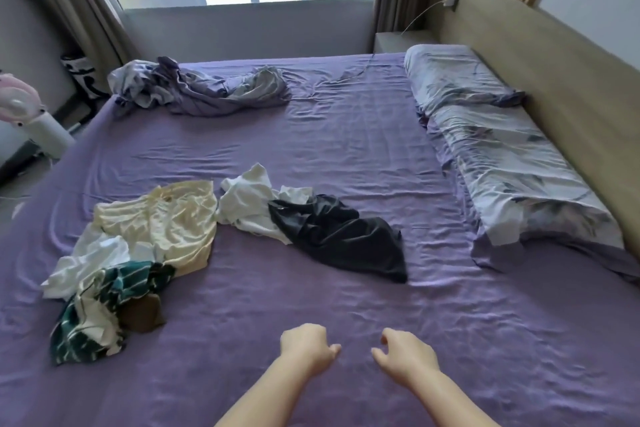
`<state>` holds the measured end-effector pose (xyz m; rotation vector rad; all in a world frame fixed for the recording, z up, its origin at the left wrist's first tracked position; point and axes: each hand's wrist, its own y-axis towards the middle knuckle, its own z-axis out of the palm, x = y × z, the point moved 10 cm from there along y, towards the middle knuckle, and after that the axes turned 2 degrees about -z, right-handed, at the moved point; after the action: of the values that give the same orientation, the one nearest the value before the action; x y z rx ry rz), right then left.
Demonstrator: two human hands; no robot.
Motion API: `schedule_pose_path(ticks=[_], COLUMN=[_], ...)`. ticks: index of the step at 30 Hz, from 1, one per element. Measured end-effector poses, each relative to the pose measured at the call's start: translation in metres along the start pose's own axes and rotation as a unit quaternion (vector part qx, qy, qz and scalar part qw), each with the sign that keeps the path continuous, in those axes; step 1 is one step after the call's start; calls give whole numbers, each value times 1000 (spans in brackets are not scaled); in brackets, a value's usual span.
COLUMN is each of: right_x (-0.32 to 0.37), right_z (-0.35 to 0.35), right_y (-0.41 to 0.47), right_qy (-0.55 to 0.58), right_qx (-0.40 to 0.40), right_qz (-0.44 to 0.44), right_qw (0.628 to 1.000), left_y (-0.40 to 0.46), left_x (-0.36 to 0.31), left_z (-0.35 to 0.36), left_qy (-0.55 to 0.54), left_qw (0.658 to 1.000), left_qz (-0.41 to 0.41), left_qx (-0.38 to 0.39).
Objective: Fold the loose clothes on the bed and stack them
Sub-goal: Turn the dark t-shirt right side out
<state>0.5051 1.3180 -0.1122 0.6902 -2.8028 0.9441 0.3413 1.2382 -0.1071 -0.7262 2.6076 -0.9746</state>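
Note:
Loose clothes lie crumpled on the purple bed sheet (346,135). A black garment (343,236) overlaps a white one (249,201) near the middle. To the left lie a cream top (166,218), another white piece (86,260), a green-and-white patterned garment (90,319) and a small brown item (142,314). My left hand (306,347) hovers low over the near part of the sheet with fingers curled and nothing in it. My right hand (405,354) is beside it, fingers loosely apart, holding nothing. Both hands are well short of the clothes.
A rumpled blanket (201,88) lies at the far left corner. Two floral pillows (485,135) line the wooden headboard (571,87) on the right. A white fan (31,114) stands off the bed's left edge. A window ledge (242,21) runs beyond the far edge.

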Motion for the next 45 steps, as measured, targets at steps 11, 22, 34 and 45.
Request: schedule_pose_path(ticks=[11,22,34,45], right_x=[28,20,34,82], right_z=[-58,-94,-97,-98], right_y=[89,202,309,425], right_qy=[-17,-11,-6,21], right_qx=[-12,32,24,-8], right_qz=[-30,-68,-78,-107], right_qw=[999,997,997,994], left_y=[83,154,292,403], left_x=[-6,0,3,16], left_z=[-84,-108,-147,-173], left_qy=[-31,-125,-132,-27], left_qw=[998,987,990,996], left_qz=[-8,-96,-39,-8], left_qx=[-47,-10,-35,-88])
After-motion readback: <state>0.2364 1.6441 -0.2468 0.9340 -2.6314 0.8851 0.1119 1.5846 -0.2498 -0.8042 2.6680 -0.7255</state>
